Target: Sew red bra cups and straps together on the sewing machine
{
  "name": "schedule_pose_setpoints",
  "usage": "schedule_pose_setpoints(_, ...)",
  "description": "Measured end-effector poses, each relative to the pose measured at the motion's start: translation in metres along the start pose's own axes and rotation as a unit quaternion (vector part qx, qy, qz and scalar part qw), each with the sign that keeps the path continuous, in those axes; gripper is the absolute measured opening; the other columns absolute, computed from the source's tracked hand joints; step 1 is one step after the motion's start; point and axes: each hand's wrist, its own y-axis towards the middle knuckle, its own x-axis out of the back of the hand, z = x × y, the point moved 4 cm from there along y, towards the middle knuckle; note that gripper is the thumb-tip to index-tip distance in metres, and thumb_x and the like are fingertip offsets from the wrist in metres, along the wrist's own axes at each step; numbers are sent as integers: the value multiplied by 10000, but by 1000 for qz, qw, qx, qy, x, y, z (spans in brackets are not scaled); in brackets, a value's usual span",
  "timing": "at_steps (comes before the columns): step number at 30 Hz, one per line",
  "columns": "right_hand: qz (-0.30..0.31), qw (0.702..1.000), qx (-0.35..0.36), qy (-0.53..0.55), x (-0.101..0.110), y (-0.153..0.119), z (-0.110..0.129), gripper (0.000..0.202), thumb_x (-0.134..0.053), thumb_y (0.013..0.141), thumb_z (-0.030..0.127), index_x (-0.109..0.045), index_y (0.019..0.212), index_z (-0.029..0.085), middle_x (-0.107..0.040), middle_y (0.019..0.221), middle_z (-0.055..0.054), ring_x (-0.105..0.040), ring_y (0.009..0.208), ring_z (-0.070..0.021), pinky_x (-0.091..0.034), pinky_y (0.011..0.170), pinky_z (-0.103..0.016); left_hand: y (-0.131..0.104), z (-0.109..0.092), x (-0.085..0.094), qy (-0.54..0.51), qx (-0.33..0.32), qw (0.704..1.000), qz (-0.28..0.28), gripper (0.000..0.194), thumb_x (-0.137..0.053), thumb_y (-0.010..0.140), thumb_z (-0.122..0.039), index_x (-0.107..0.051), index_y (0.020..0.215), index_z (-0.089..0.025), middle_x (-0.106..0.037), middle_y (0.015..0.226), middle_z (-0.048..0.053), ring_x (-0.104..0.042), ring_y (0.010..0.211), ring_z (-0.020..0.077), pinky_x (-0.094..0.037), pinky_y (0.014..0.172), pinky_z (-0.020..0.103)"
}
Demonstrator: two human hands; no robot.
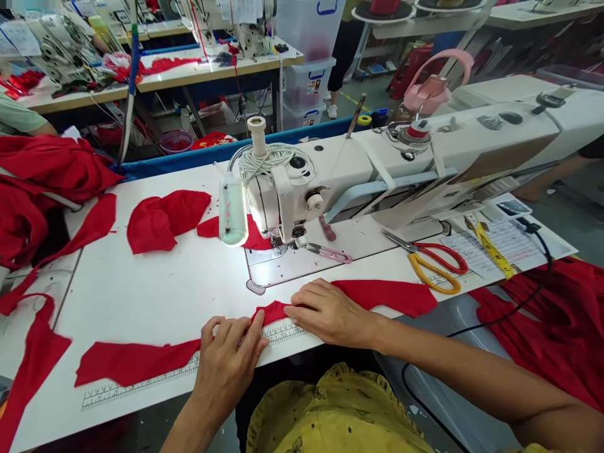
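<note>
A long red fabric strip [141, 363] lies along the table's front edge, beside a printed ruler scale [141, 384]. My left hand [228, 352] is closed on the middle of the strip, index finger and thumb at the cloth. A short way to the right, my right hand [330, 313] grips the same strip with bent fingers, its fingertips partly hidden. Between the hands the cloth is slightly bunched; its right end [391, 296] lies flat past my right wrist. Behind the hands stands a white sewing machine [349, 167], with another red piece [212, 226] by its needle.
Scissors [431, 255] with red and yellow handles lie right of the machine bed, near a yellow tape measure [493, 248] and a paper sheet. A loose red piece [165, 220] rests at left. Red cloth is heaped at far left [51, 182] and at right [557, 327].
</note>
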Motion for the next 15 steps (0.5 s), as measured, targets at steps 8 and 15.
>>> schedule_pose_setpoints(8,11,1000,0,-12,-1,16,-3,208,-457,1022,172,-664,1031,192,-616,785,-8,-493,751,-140,-297,730,-318,17,6,-3,-25,-17,1000,-4,243,-555,959,-141,-630,1189,-163,-638,790,11,-541,707,156,-370,861,394)
schedule_pose_setpoints(15,-19,998,-21,-56,-6,18,-34,232,-460,1021,183,-678,1102,179,-619,824,-37,-462,773,-171,-285,710,-322,37,25,-22,-21,-20,999,-22,253,-536,957,-131,-660,1169,-194,-625,815,23,-522,735,169,-359,825,382)
